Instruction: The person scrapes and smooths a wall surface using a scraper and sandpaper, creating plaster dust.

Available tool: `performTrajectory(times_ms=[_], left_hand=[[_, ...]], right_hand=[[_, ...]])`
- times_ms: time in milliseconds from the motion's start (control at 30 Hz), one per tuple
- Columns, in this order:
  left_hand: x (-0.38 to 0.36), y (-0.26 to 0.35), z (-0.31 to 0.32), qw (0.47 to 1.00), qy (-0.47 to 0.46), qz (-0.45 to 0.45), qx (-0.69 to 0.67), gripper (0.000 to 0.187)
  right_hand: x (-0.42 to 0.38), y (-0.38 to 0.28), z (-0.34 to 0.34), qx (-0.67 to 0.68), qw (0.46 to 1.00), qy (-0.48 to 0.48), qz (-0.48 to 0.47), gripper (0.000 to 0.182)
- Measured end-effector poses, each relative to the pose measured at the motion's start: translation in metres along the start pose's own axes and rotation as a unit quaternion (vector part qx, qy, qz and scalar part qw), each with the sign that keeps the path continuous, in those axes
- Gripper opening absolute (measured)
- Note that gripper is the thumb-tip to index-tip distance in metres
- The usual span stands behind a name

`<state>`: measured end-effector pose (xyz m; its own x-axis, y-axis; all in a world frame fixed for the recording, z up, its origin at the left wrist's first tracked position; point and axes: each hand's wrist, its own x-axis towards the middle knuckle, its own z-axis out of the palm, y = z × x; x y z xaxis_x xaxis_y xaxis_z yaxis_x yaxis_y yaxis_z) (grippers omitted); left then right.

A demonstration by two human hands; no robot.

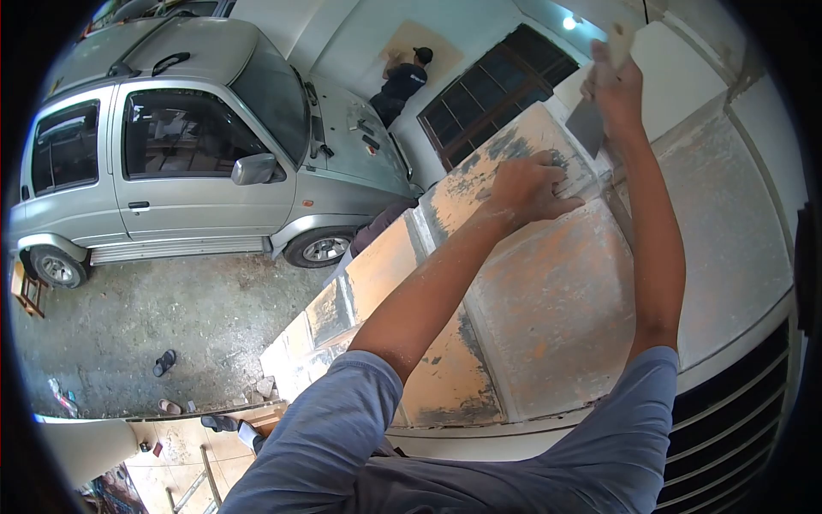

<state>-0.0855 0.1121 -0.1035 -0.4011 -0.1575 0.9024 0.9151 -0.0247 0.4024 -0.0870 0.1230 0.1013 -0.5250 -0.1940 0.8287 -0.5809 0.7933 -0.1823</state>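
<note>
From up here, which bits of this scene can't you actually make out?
- Scraper handle: head view, wrapped in the right hand.
- Left hand palm: pressed flat on the wall panel.
- Other person: back turned, too small.
- Car rear: cut off at the left edge.

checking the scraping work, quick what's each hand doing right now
Left hand: empty, fingers bent, pressed flat on the wall panel.
Right hand: closed on the handle of a scraper, blade against the panel.
</note>
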Motion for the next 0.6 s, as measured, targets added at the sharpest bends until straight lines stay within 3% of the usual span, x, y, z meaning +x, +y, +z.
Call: performTrajectory(times_ms=[100, 167, 200, 300, 333, 433, 467, 500, 567, 600], left_hand=[[-0.001, -0.002, 0.0, 1.0, 0.006, 0.001, 0.005, 0.047], [-0.001, -0.003, 0.0, 1.0, 0.012, 0.014, -0.001, 0.046], [0.002, -0.003, -0.002, 1.0, 0.014, 0.019, 0.0, 0.046], [0.0, 0.0, 0.0, 1.0, -0.016, -0.004, 0.004, 0.046], [0.0, -0.001, 0.001, 1.0, -0.006, 0.0, 0.0, 0.046], [0.0, -0.002, -0.002, 1.0, 0.007, 0.003, 0.004, 0.047], [0.001, -0.002, -0.001, 1.0, 0.003, 0.01, 0.002, 0.047], [0.002, -0.003, -0.001, 1.0, 0.004, 0.013, 0.003, 0.047], [0.001, -0.003, 0.0, 1.0, 0.013, 0.024, 0.009, 0.046], [0.0, -0.002, 0.001, 1.0, 0.013, 0.025, 0.007, 0.046]], right_hand=[[0.0, -0.009, 0.0, 0.006, 0.999, -0.016, -0.036, 0.034], [0.003, -0.007, -0.008, 0.037, 0.998, 0.045, -0.009, 0.034], [-0.004, -0.003, 0.005, -0.006, 1.0, 0.006, -0.019, 0.036], [-0.006, -0.014, 0.004, -0.033, 0.999, 0.021, -0.019, 0.033], [0.004, -0.008, -0.005, 0.04, 0.997, 0.063, -0.031, 0.034], [-0.004, -0.007, -0.003, -0.013, 0.999, 0.037, 0.034, 0.033], [-0.008, -0.005, 0.001, 0.085, 0.995, -0.02, 0.052, 0.034], [-0.004, -0.009, 0.0, 0.085, 0.995, -0.019, 0.049, 0.034], [0.002, -0.017, -0.007, 0.028, 0.998, 0.051, -0.02, 0.032], [0.005, -0.023, -0.014, 0.114, 0.99, 0.082, -0.024, 0.032]])
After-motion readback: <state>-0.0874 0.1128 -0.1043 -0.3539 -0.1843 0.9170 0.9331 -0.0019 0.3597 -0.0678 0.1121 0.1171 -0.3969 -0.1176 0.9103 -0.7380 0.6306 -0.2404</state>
